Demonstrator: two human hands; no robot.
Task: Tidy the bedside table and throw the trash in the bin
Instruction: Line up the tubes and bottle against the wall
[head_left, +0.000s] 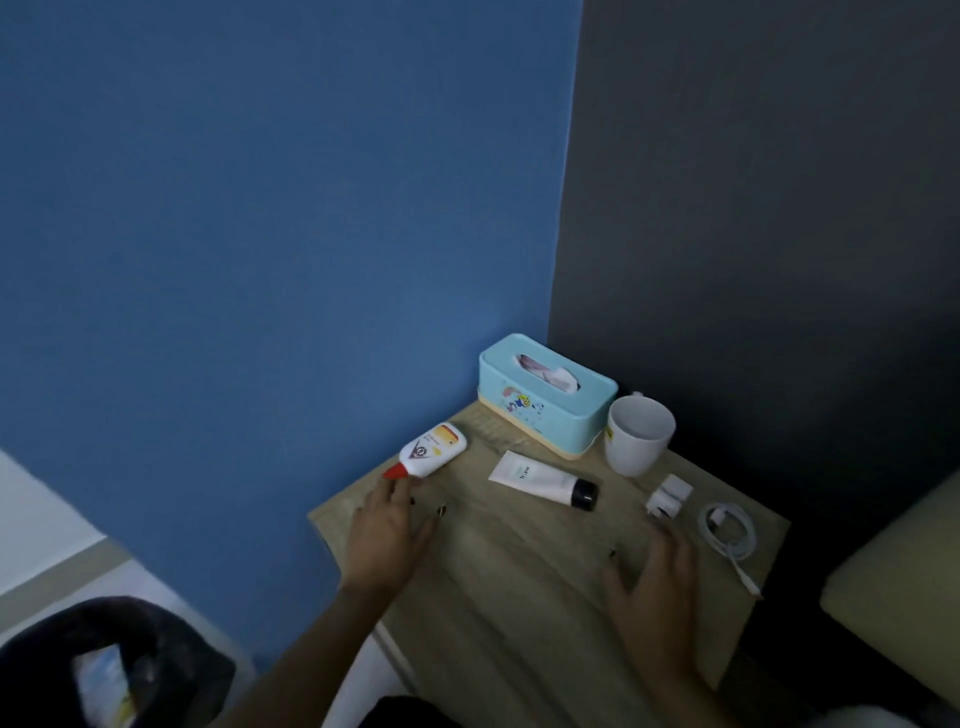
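Observation:
The wooden bedside table (498, 587) stands in the corner of the room. A white bottle with a red cap (430, 451) lies at its left edge. My left hand (387, 530) is spread flat just below it, fingertips at the red cap. A white tube with a black cap (543, 478) lies mid-table. My right hand (657, 587) hovers open over the right front part, near a white charger plug (670, 496) and a coiled white cable (730, 532). The black-lined bin (104, 665) at the lower left holds some trash.
A light blue tissue box (545, 397) and a white mug (639, 434) stand at the back of the table. A blue wall (260, 234) runs along the left, a dark grey wall (779, 208) behind. A pale bed edge (904, 587) is at the right.

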